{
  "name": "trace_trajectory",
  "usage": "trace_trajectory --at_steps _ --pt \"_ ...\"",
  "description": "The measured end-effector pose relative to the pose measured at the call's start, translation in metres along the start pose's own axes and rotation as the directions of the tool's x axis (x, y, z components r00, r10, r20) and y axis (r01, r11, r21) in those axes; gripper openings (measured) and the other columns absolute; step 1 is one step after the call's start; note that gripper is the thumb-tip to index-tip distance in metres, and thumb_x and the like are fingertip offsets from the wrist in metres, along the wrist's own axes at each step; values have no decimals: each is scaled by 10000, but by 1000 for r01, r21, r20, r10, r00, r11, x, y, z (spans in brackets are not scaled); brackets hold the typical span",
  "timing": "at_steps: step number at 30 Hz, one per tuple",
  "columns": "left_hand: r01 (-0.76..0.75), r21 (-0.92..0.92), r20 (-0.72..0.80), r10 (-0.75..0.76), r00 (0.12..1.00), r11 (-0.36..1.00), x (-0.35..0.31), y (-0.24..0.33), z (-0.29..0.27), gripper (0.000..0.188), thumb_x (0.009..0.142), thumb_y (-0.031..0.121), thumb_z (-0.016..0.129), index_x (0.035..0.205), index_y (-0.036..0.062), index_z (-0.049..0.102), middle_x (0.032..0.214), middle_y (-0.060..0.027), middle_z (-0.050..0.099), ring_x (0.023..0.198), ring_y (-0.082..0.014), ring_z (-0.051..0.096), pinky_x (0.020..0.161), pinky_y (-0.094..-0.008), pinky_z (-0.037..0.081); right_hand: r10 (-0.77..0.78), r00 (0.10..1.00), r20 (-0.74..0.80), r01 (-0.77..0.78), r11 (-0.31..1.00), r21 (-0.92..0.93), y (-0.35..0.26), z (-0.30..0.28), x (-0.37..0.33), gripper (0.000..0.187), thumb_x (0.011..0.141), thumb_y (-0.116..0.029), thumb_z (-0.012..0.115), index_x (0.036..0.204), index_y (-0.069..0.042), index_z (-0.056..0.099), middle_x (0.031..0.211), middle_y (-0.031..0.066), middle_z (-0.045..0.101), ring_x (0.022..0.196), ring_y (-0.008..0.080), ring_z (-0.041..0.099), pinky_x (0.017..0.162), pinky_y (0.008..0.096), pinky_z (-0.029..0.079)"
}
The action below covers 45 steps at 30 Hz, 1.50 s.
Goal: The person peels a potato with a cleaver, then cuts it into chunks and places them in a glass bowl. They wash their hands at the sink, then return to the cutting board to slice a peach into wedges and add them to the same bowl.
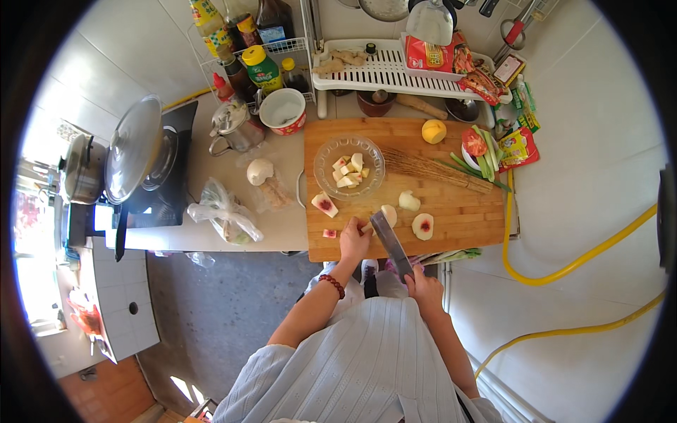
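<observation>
My right hand (pixel 424 290) is closed round the handle of a kitchen knife (pixel 392 244), whose broad blade slants up and left over the cutting board (pixel 324 151). Beside the blade, my left hand (pixel 355 241) pinches a pale piece of peach (pixel 367 227), partly hidden by its fingers. A cut peach piece with a red centre (pixel 325 205) lies above that hand, and a small red-centred scrap (pixel 329 233) to its left. Right of the blade are a round peach piece (pixel 422 226) and two pale pieces. Diced fruit (pixel 348 171) fills part of a clear glass bowl (pixel 321 150).
A bundle of thin brown sticks (pixel 437 169) and a yellow fruit (pixel 434 131) lie on the board's far side. A small bowl with tomato (pixel 474 143) and green stalks stands at right. Left are a plastic bag (pixel 224 211), a metal pitcher (pixel 238 127) and a stove (pixel 173 176).
</observation>
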<state>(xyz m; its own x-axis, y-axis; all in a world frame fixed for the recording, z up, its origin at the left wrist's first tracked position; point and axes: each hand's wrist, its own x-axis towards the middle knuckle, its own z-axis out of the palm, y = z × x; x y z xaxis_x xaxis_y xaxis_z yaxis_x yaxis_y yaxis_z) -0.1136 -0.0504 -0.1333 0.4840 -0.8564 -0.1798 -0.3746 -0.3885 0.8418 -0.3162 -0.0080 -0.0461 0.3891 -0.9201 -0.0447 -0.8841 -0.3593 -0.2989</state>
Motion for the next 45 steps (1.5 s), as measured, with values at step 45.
trace_trajectory --at_steps 45 --pt "-382 100 -33 387 922 919 100 55 -65 294 730 16 593 1002 32 484 1020 -176 533 980 -344 507 790 -384 439 393 909 -139 -328 881 341 33 5 -27 241 817 -238 602 780 -30 486 663 180 600 612 395 563 539 446 427"
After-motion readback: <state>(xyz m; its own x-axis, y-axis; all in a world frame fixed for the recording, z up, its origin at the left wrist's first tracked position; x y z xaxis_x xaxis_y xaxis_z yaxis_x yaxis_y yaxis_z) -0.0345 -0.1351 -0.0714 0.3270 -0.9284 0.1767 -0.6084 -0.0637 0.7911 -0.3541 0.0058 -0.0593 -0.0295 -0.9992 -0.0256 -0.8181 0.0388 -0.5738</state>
